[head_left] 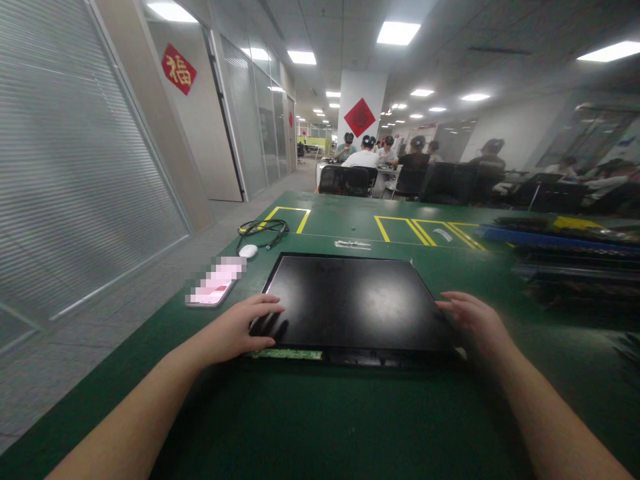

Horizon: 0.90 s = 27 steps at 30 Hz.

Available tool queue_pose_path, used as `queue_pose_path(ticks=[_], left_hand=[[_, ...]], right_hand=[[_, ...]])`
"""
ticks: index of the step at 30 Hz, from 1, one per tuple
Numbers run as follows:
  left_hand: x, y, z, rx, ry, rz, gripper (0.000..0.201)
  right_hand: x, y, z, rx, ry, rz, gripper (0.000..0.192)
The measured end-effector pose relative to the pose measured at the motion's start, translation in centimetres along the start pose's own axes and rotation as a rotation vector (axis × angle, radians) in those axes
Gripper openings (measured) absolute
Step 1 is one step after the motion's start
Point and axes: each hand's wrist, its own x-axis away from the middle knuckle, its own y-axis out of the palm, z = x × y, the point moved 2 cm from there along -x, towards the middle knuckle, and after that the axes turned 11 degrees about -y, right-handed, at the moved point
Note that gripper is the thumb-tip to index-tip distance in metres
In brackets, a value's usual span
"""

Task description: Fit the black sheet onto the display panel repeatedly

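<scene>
From my remote seat I see only two forearms and two hands of the person wearing the camera. Both arms are bare from the bottom edge of the view up to the fingers, with no sleeve or cuff showing. The left hand wears no glove, ring or watch. The right hand is bare as well, its wrist carrying no band or strap.
</scene>
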Motion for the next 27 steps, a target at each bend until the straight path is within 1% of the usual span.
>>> queue_pose_path(ticks=[3, 11, 17, 22, 27], left_hand=[[0.0, 0.0, 0.0, 0.001, -0.019, 0.001, 0.056], [0.1, -0.1, 0.1, -0.005, -0.017, 0.005, 0.055], [0.0, -0.1, 0.1, -0.025, -0.023, -0.001, 0.056], [0.1, -0.1, -0.2, -0.009, -0.019, 0.010, 0.056], [0.0, 0.0, -0.2, -0.009, -0.010, 0.011, 0.056]], right_hand=[[0.0, 0.1, -0.2, 0.039, 0.003, -0.004, 0.038], [0.0, 0.5, 0.4, 0.118, 0.000, -0.034, 0.038], [0.1, 0.3, 0.2, 0.142, 0.001, -0.029, 0.035], [0.1, 0.4, 0.8, 0.140, 0.019, -0.068, 0.037], [0.4, 0.6, 0.7, 0.281, -0.017, -0.103, 0.039]])
